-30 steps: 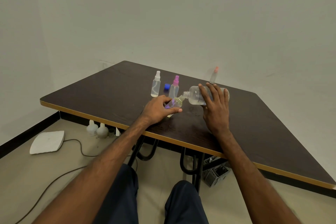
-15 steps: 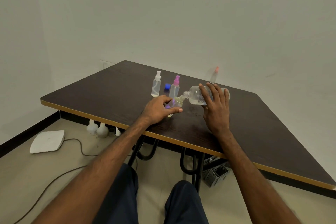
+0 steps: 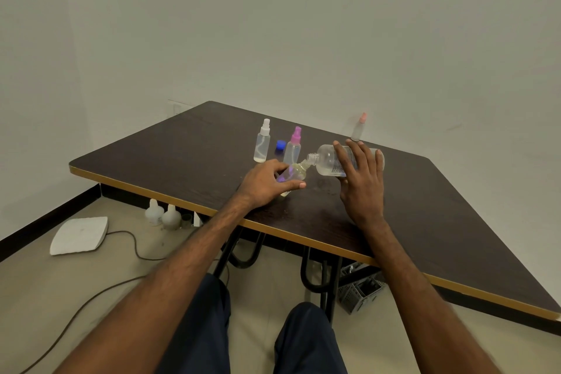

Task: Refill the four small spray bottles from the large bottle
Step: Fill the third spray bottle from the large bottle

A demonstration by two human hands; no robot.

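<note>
1. Navy trouser legs (image 3: 194, 328) fill the bottom of the view. Both bare forearms reach forward from there.
2. Down on the floor, a grey basket (image 3: 361, 291) sits under the bench on the right. To the left lies a flat white device (image 3: 79, 235) with a cable (image 3: 133, 247) trailing from it. Two white jugs (image 3: 162, 215) stand side by side beyond it, by the bench's edge.
3. Now the bench (image 3: 455, 237) itself: dark wood grain with a yellow edge band.
4. Left hand (image 3: 264, 184) first. It's curled round a small open spray bottle (image 3: 296, 173), thumb along the near side and fingers behind. The bottle is held tilted, mouth up and to the right. Pale liquid shows in its upper part. There's a purple tint by the fingers, and I can't tell what that is.
5. Right hand (image 3: 361, 182), just beside it, has its fingers spread and wrapped over the body of the large bottle (image 3: 326, 161). That bottle is clear, capless and tipped on its side above the bench. Its neck points left and meets the small bottle's mouth.
6. Just behind the left hand, a pink-capped spray bottle (image 3: 293, 147) stands upright, close to the large bottle's neck.
7. A blue cap (image 3: 280, 145) lies on the bench between that one and a white-capped spray bottle (image 3: 262, 143). The white-capped one is upright, with a little liquid at the bottom.
8. Farthest back, near the rear edge and well apart from the rest, a peach-capped spray bottle (image 3: 358, 127) stands upright beyond the right hand.
</note>
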